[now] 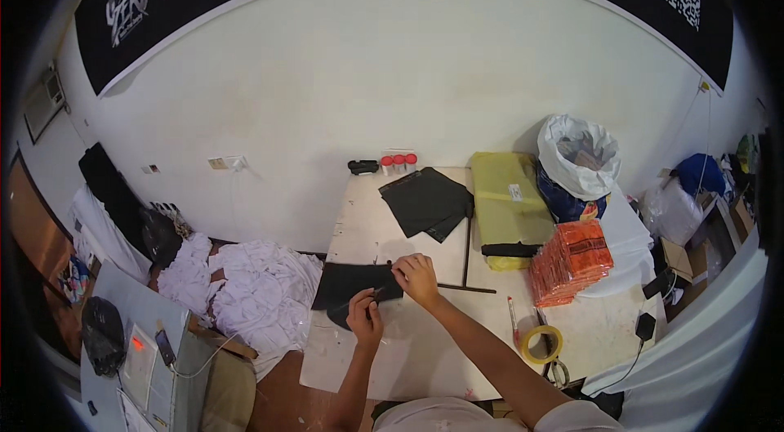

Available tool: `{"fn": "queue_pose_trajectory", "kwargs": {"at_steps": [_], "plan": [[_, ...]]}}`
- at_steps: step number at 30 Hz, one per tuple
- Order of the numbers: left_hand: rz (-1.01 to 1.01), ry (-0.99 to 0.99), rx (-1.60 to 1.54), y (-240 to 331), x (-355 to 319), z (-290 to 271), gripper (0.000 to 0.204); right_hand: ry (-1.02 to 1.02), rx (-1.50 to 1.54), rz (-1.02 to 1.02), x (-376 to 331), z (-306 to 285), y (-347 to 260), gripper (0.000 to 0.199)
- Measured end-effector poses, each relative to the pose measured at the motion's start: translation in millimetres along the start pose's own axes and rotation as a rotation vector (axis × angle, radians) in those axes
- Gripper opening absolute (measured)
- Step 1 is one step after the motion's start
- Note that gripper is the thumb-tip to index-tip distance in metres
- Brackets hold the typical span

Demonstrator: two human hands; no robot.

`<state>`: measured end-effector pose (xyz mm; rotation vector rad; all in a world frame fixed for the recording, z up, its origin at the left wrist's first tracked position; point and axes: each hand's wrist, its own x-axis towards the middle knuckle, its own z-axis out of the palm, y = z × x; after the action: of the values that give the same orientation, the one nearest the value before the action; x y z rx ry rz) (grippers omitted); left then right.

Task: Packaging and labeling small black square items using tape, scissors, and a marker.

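A flat black sheet [347,280], fabric or plastic, lies at the left side of the white table [420,342], with a darker rounded flap hanging toward me. My right hand [417,278] pinches the sheet's upper right corner between thumb and fingers. Lower and to the left, my left hand [365,318] is closed with its fingertips over the sheet's near edge. Something thin and dark shows at those fingertips, too small to name. Beyond my hands lie several dark flat pieces [426,202], overlapping one another.
On the right stand a yellow wrapped bundle [510,199], a stack of orange packets [572,262] and a white bag [578,158]. A tape roll [541,345] and marker [513,318] lie nearer. Red-lidded containers [398,162] sit at the back. White cloth [265,293] is heaped left.
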<state>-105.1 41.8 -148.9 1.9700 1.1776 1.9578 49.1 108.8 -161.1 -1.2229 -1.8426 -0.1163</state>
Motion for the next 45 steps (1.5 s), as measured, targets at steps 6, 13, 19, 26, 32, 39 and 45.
{"fn": "queue_pose_trajectory", "kwargs": {"at_steps": [6, 13, 19, 26, 32, 39, 45], "plan": [[-0.061, 0.079, -0.032, 10, 18, -12, 0.009, -0.236, 0.446, 0.059, 24, -14, -23, 0.043], [-0.280, -0.111, -0.137, 51, 92, -9, 0.009, -0.706, 1.186, 0.254, -1, -56, -30, 0.077], [-0.105, -0.241, -0.265, 97, 122, -7, 0.012, -0.256, 0.781, 0.526, -2, -75, -15, 0.018], [-0.018, -0.932, -0.531, 113, 92, -16, 0.008, 0.498, 1.127, 0.846, -49, -131, -24, 0.014], [-0.356, -1.170, -0.539, 109, 6, -5, 0.011, 0.698, 0.755, 0.879, -171, -131, -23, 0.016], [-0.316, -0.967, -0.024, 76, -91, -9, 0.031, 0.314, 0.366, 0.930, -241, -153, -36, 0.031], [-0.668, -0.986, 0.030, 42, -110, -5, 0.050, 0.228, 0.308, 0.910, -232, -164, -28, 0.036]]}}
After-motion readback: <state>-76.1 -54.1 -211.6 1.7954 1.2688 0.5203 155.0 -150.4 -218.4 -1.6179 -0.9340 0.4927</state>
